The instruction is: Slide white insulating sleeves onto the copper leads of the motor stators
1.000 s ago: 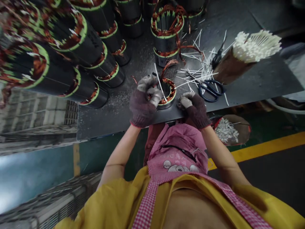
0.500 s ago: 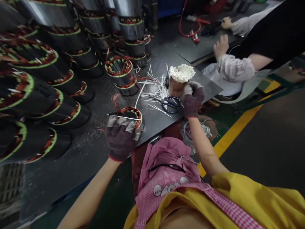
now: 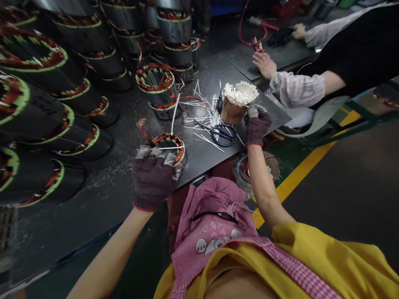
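"Holding what?"

"The gloved left hand (image 3: 152, 182) spreads its fingers over a copper-wound stator (image 3: 174, 143), near, steadying it."

"And the right hand (image 3: 257, 126)?"

"Fingers narrow against a brown cup (image 3: 232, 111) of white sticks (image 3: 240, 93), farther right; grip unclear."

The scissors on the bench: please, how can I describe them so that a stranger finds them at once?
On the dark workbench, find the brown cup packed with white sticks. The scissors lie just beside it, among loose white pieces. Their dark blue loop handles set them apart from everything thin and white around them.
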`<action>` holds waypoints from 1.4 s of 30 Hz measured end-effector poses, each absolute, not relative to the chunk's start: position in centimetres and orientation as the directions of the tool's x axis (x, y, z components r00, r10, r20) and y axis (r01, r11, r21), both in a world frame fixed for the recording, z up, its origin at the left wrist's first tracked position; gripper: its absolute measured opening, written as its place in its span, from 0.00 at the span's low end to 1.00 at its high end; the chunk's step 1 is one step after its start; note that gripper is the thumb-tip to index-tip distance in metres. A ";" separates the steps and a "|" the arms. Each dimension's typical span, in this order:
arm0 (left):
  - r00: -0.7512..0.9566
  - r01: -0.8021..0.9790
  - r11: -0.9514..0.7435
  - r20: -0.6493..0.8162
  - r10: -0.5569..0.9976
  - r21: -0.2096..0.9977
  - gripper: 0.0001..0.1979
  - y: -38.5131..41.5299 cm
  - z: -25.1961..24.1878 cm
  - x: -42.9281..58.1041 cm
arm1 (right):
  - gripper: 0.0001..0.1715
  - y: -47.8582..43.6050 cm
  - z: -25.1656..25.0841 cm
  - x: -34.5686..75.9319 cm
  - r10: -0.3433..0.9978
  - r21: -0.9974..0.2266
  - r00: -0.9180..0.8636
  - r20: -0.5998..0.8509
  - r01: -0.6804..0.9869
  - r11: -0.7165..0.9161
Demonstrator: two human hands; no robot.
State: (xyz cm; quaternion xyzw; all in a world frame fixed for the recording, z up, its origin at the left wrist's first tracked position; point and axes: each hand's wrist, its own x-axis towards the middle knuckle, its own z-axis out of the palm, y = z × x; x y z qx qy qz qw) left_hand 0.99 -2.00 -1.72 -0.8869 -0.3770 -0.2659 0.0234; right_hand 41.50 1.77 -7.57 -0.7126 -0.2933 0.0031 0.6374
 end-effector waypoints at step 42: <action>0.585 0.693 -0.713 0.497 0.640 0.102 0.27 -2.6 -3.3 0.8 | 0.05 -12.7 -0.5 24.0 0.923 -0.930 -0.338 0.184 -0.365 0.051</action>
